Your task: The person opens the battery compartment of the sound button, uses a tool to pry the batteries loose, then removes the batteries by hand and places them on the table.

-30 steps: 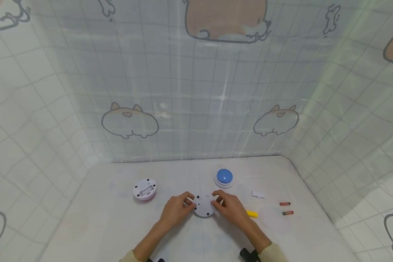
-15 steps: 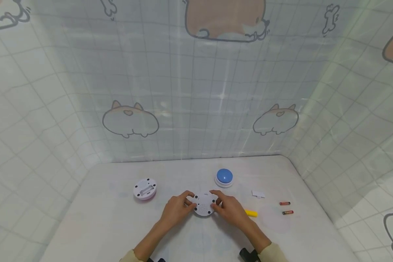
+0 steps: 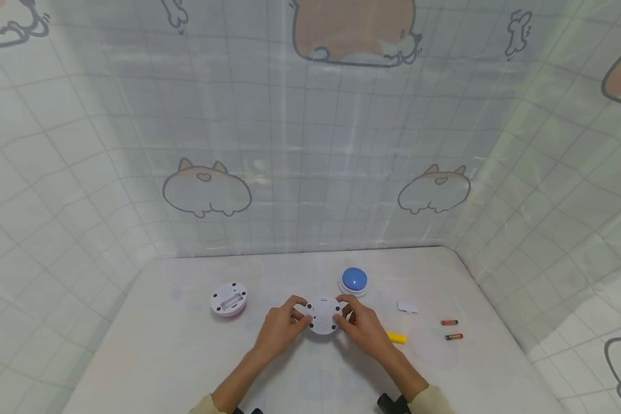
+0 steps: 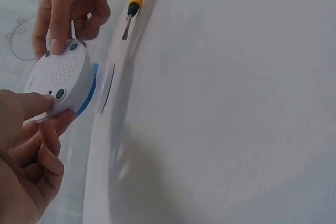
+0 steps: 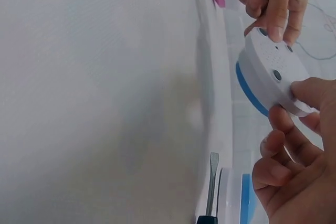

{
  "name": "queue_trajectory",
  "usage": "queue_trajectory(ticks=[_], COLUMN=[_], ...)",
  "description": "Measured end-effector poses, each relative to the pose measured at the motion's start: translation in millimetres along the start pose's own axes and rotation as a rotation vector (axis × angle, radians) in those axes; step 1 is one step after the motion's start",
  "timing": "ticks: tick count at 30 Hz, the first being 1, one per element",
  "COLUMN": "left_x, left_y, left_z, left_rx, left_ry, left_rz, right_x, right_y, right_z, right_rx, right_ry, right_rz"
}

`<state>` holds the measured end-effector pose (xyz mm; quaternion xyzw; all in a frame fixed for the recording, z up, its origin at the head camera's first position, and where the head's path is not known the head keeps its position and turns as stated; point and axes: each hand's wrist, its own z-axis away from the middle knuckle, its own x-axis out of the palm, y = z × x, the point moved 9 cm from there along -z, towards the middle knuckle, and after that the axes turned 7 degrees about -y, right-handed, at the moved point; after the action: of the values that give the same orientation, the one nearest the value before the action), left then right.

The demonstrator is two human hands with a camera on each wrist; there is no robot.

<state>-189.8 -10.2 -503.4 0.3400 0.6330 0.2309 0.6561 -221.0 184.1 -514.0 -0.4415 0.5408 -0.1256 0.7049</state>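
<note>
Both hands hold a round white push-button device with its underside up, near the middle of the table in the head view. Dark round feet and a patch of small holes show on that underside, and a blue edge shows beneath in the wrist views. My left hand pinches the left rim, thumb on top and fingers below. On the opposite rim my right hand grips the same way. A flat-tip screwdriver with a yellow handle lies beside the right hand, partly hidden by it in the head view.
Behind the hands stands a blue-topped button. At left, an upturned button with a pink edge shows its open battery slot. On the right lie a small white cover and two batteries. Patterned curtains surround the table.
The push-button device has turned a little between the fingers and shifted slightly away from the body. Both hands have moved with it; the other things stay put.
</note>
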Motion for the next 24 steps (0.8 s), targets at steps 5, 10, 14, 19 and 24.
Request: queue_trajectory(ticks=[5, 10, 14, 19, 24], left_x=[2.9, 9.2, 7.4, 2.3, 2.3], left_y=[4.1, 5.7, 4.9, 0.4, -2.3], left_z=[-0.6, -1.6, -1.4, -1.7, -1.9], left_rx=[0.006, 0.007, 0.019, 0.014, 0.000], left_ry=[-0.021, -0.075, -0.047, 0.007, -0.002], left_rz=[0.037, 0.011, -0.024, 0.019, 0.069], right_x=[8.5, 12.4, 10.5, 5.2, 1.2], right_y=[0.4, 0.0, -2.8, -5.9, -6.8], right_z=[0.4, 1.0, 1.9, 3.2, 3.0], right_rx=[-0.006, -0.025, -0.068, -0.081, -0.056], right_ry=[-0.077, -0.101, -0.070, -0.014, 0.019], right_rz=[-0.018, -0.018, 0.008, -0.030, -0.059])
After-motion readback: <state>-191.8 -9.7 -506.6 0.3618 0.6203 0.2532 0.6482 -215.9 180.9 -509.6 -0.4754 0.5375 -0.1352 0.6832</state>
